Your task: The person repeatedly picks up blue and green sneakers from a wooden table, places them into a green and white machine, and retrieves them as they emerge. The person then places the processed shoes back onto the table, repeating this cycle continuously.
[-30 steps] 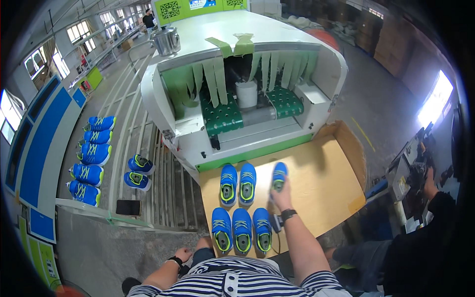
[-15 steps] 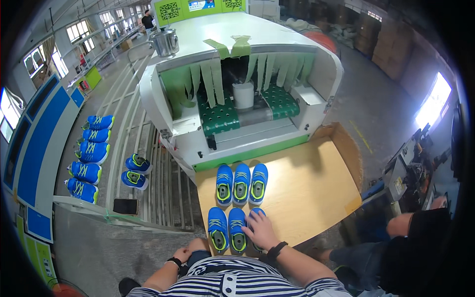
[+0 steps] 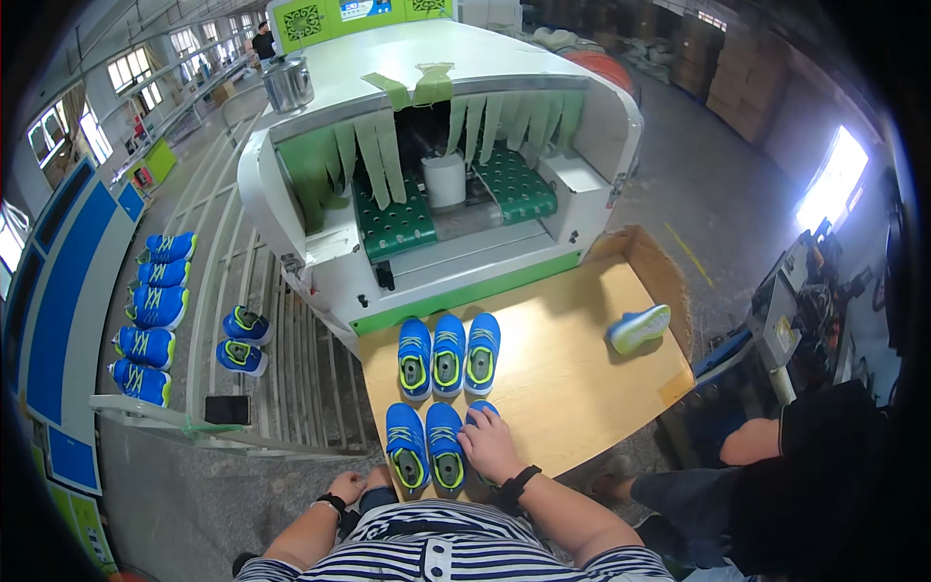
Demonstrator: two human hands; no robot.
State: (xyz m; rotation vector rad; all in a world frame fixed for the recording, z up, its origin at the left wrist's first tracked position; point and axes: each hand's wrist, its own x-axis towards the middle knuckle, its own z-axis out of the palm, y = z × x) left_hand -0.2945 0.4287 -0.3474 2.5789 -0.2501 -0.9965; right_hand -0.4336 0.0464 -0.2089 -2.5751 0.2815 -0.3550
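Two rows of blue sneakers with lime-green lining stand on a wooden board (image 3: 572, 388) in front of me. The far row holds three, including a middle sneaker (image 3: 448, 354). My right hand (image 3: 492, 448) is closed over the right-hand sneaker (image 3: 481, 411) of the near row, hiding much of it. Beside that one stand the middle sneaker (image 3: 445, 446) and the left sneaker (image 3: 407, 446). My left hand (image 3: 347, 487) rests by my leg, fingers loosely extended, holding nothing. Another sneaker (image 3: 640, 330) shows its pale sole at the board's right side.
Behind the board stands a white machine (image 3: 427, 87) with cloth strips and a green perforated belt (image 3: 398, 228). More blue sneakers (image 3: 155, 306) line a slatted rack at left, where a dark flat phone-like object (image 3: 228, 409) lies. Another person (image 3: 800, 475) is close at right.
A sneaker has appeared at the board's right side. My right hand's fingers have drawn in over the near-row sneaker. The whole view has shifted slightly.
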